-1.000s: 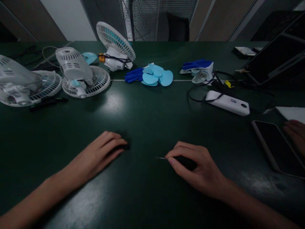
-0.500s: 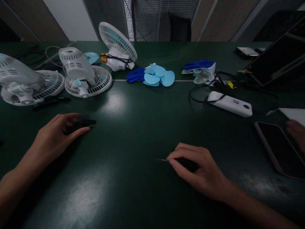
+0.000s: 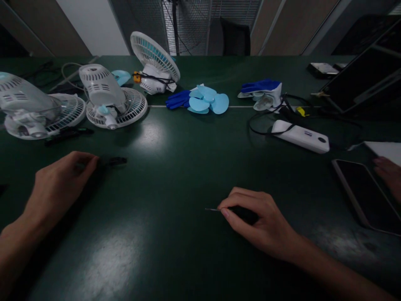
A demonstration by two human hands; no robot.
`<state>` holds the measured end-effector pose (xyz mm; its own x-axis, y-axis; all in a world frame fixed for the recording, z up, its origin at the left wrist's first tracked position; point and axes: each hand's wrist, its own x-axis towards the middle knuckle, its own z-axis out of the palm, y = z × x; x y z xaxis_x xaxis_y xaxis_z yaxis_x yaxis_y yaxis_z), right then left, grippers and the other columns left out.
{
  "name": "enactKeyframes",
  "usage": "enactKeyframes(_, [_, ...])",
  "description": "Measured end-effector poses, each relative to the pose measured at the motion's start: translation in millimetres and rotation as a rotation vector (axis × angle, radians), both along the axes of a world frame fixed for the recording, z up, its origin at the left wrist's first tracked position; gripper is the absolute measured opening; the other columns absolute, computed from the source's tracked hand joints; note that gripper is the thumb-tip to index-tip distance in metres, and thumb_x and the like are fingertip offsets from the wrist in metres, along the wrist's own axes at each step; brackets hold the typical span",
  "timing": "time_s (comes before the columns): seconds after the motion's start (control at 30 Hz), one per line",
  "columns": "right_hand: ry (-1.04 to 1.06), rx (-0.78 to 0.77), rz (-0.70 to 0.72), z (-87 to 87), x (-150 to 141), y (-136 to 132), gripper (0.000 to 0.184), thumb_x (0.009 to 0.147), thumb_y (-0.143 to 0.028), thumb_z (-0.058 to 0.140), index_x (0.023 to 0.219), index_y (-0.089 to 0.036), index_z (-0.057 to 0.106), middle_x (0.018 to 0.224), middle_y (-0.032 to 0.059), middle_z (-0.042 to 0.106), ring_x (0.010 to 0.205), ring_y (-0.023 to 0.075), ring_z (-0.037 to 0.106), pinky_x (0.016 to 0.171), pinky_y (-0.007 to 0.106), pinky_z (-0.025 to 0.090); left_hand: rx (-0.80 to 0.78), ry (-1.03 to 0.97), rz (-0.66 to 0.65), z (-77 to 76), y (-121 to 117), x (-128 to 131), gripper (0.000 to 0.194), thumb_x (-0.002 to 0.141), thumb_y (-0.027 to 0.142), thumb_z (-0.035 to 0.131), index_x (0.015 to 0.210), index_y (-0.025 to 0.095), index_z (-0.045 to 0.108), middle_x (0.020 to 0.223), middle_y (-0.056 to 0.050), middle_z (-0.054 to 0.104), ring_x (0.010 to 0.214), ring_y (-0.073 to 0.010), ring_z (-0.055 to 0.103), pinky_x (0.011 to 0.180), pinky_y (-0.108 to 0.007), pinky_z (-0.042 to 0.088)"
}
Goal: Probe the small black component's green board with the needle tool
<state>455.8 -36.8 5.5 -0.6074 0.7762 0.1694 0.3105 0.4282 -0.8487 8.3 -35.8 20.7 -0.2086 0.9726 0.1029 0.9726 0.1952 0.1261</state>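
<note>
In our right hand [image 3: 265, 221] we grip a thin-tipped tool [image 3: 246, 214], while right by our left hand's [image 3: 59, 179] drawn-together fingertips lies a small black object [image 3: 118, 161], whether pinched we cannot tell.

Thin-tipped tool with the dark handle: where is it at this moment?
In the head view it is right of centre, in the right hand, left of the phone; the tip of the tool points left, towards the left hand.
</note>
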Motion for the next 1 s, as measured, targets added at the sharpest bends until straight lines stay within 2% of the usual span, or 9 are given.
enactKeyframes(0.1, [0.008, 0.005, -0.001, 0.7, -1, 0, 0.011, 0.098, -0.018, 0.061, 0.098, -0.018, 0.072, 0.083, 0.0021, 0.067, 0.070, 0.0131, 0.062, 0.062, 0.027, 0.046, 0.154, -0.149, 0.122, -2.2, 0, 6, 0.039, 0.094, 0.054, 0.057, 0.116, 0.023, 0.064, 0.103, -0.002, 0.074, 0.094, -0.0225, 0.071, 0.088, -0.037, 0.056])
enactKeyframes(0.27, [0.013, 0.002, -0.001, 2.4, -1, 0, 0.011, 0.097, -0.017, 0.061, 0.097, -0.017, 0.072, 0.082, 0.0016, 0.067, 0.069, 0.0120, 0.062, 0.061, 0.026, 0.045, 0.219, -0.350, 0.104, -6.0, -1, 18, 0.042, 0.089, 0.054, 0.066, 0.116, 0.022, 0.067, 0.110, -0.004, 0.075, 0.094, -0.0223, 0.072, 0.092, -0.038, 0.057])
enactKeyframes(0.33, [0.014, -0.001, 0.002, 2.2, -1, 0, 0.011, 0.097, -0.017, 0.062, 0.097, -0.017, 0.072, 0.082, 0.0016, 0.066, 0.069, 0.0119, 0.062, 0.062, 0.026, 0.045, 0.248, -0.329, 0.036, -7.0, -1, 21, 0.043, 0.090, 0.051, 0.066, 0.123, 0.023, 0.066, 0.119, -0.003, 0.073, 0.100, -0.0224, 0.071, 0.097, -0.037, 0.055])
enactKeyframes(0.43, [0.006, 0.000, -0.001, 0.9, -1, 0, 0.010, 0.097, -0.017, 0.062, 0.097, -0.017, 0.072, 0.081, 0.0014, 0.066, 0.068, 0.0120, 0.061, 0.062, 0.026, 0.044, 0.249, -0.185, -0.080, -7.4, 0, 24, 0.041, 0.096, 0.048, 0.059, 0.127, 0.024, 0.066, 0.125, -0.002, 0.070, 0.105, -0.0228, 0.069, 0.097, -0.035, 0.052])
enactKeyframes(0.53, [0.000, 0.003, -0.001, -0.8, -1, 0, 0.011, 0.097, -0.018, 0.062, 0.097, -0.018, 0.072, 0.081, 0.0013, 0.066, 0.068, 0.0123, 0.061, 0.062, 0.027, 0.044, 0.253, -0.098, -0.134, -7.1, 3, 29, 0.035, 0.099, 0.046, 0.054, 0.121, 0.023, 0.069, 0.123, -0.002, 0.069, 0.104, -0.0225, 0.068, 0.093, -0.034, 0.052])
enactKeyframes(0.67, [0.011, 0.010, 0.001, -0.8, -1, 0, 0.011, 0.097, -0.018, 0.061, 0.098, -0.017, 0.072, 0.081, 0.0014, 0.067, 0.068, 0.0125, 0.062, 0.062, 0.027, 0.044, 0.270, -0.144, -0.190, -7.9, 6, 36, 0.031, 0.098, 0.046, 0.056, 0.114, 0.023, 0.068, 0.123, -0.002, 0.068, 0.107, -0.0217, 0.067, 0.100, -0.035, 0.052])
enactKeyframes(0.87, [0.006, 0.015, -0.003, 1.1, -1, 0, 0.011, 0.097, -0.018, 0.061, 0.097, -0.018, 0.072, 0.081, 0.0014, 0.066, 0.068, 0.0124, 0.061, 0.061, 0.027, 0.044, 0.161, -0.209, -0.209, -9.9, 8, 36, 0.035, 0.097, 0.048, 0.056, 0.119, 0.024, 0.067, 0.124, -0.001, 0.068, 0.110, -0.0228, 0.067, 0.102, -0.036, 0.050])
enactKeyframes(1.0, [0.007, 0.004, 0.001, 0.7, 0, 0, 0.011, 0.097, -0.017, 0.061, 0.098, -0.017, 0.072, 0.082, 0.0013, 0.066, 0.069, 0.0118, 0.061, 0.061, 0.026, 0.044, 0.147, -0.230, -0.181, -9.9, 7, 32, 0.034, 0.096, 0.047, 0.059, 0.120, 0.026, 0.067, 0.123, 0.001, 0.069, 0.109, -0.0222, 0.067, 0.103, -0.036, 0.050])
